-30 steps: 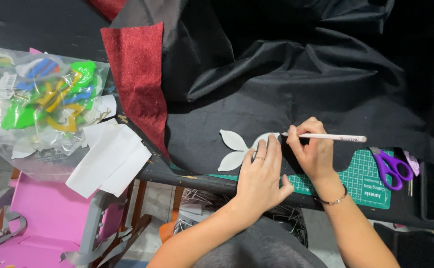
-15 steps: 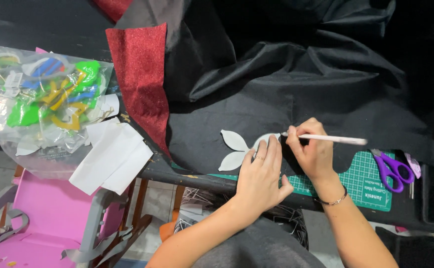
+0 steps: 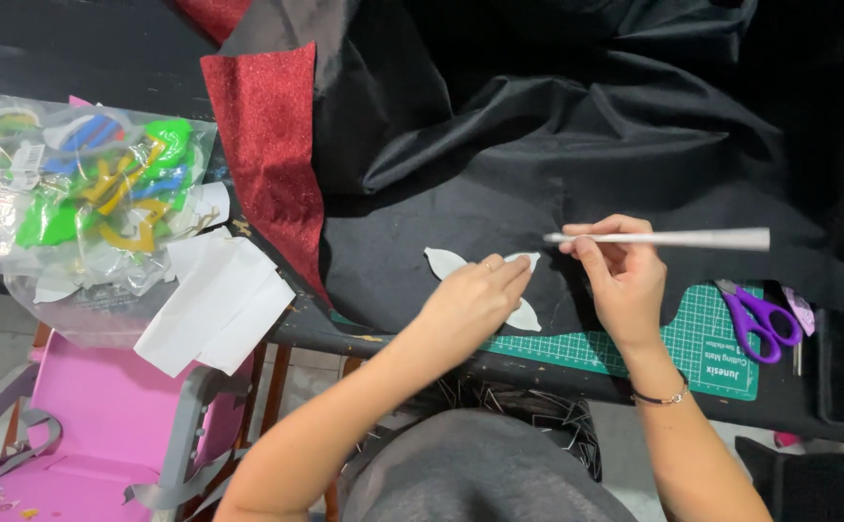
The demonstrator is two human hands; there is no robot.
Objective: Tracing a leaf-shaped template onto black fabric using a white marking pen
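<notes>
- Template (image 3: 523, 311) is lying on black cloth (image 3: 422, 242), and the left hand (image 3: 475, 300) is pressing flat on it.
- Right hand (image 3: 625, 275), just beside, is pinching a white pencil (image 3: 673, 238).
- Scissors (image 3: 755, 314) are lying right of it.

Clear plastic bag (image 3: 84, 208), colourful shapes inside, far left.

Dark table (image 3: 74, 39) under black fabric (image 3: 557, 126), green cutting mat (image 3: 702, 348).

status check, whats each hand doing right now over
Left hand pressing the white petal-shaped template flat on the black fabric. Right hand gripping a white pencil, tip just off the template. Purple scissors lie apart, right.
</notes>
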